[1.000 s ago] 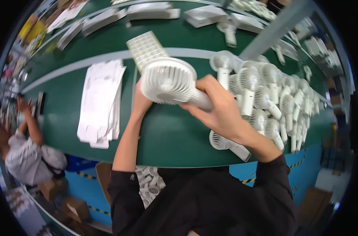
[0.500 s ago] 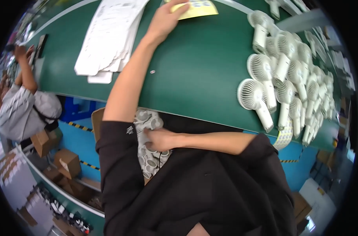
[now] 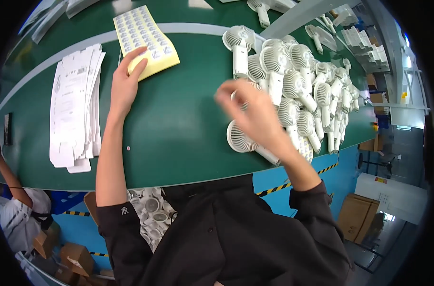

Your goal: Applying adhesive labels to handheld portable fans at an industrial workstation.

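My left hand (image 3: 127,78) holds the lower edge of a yellow sheet of stickers (image 3: 143,31) between thumb and fingers. Rows of small printed labels cover the sheet, which lies on the green table. Over the left edge of a pile of white handheld fans (image 3: 293,86) hovers my right hand (image 3: 252,112), blurred by motion. Its thumb and fingers are apart, and I see nothing held in it. A fan head shows partly behind these fingers. Just below lies another fan (image 3: 240,138), its handle partly covered by my wrist.
A stack of flat white printed cartons (image 3: 74,109) lies on the left of the green table (image 3: 178,143). Below the table edge, more fans (image 3: 152,209) sit beside my left sleeve. A grey metal post (image 3: 298,19) rises behind the pile. Another person (image 3: 21,214) works at far left.
My right hand has come up from the fans below the table to the pile on top. My left hand keeps hold of the sticker sheet. The whole view has turned rightward.
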Motion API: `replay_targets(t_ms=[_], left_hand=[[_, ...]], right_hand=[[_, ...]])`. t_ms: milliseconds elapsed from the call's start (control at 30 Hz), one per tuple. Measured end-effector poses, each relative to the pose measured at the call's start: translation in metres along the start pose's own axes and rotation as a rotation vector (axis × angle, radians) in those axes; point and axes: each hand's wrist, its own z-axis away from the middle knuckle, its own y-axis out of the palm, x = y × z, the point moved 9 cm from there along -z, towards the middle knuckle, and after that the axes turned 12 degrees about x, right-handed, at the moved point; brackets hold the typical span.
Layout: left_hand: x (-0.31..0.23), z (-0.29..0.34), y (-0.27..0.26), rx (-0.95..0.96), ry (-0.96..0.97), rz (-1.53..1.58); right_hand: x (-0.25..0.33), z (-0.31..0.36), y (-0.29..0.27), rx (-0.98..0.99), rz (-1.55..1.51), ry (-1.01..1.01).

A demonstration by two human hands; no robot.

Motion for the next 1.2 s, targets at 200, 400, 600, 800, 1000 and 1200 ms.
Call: replay_targets(t_ms=[200, 400, 600, 800, 1000, 1200], left_hand=[[-0.01, 0.003, 0.005, 0.029, -0.014, -0.014], [-0.012, 0.006, 0.01, 0.051, -0.007, 0.129], [-0.015, 0.007, 0.005, 0.011, 0.002, 0.115], [-0.015, 0.004, 0.004, -0.005, -0.031, 0.112], [-0.017, 0.006, 0.002, -0.023, -0.022, 0.068], [-0.016, 0.008, 0.003, 0.004, -0.055, 0.086]], right_hand=[[-0.066, -0.071, -0.026, -0.139, 0.77, 0.163], [-0.064, -0.092, 0.003, -0.131, 0.671, 0.064], [-0.085, -0.113, 0.019, 0.093, 0.149, 0.215], [-0.116, -0.203, -0.024, -0.047, 0.088, 0.222], [-0.128, -0.236, -0.064, -0.392, 0.161, 0.107], [-0.073, -0.141, -0.073, -0.248, 0.153, -0.043]])
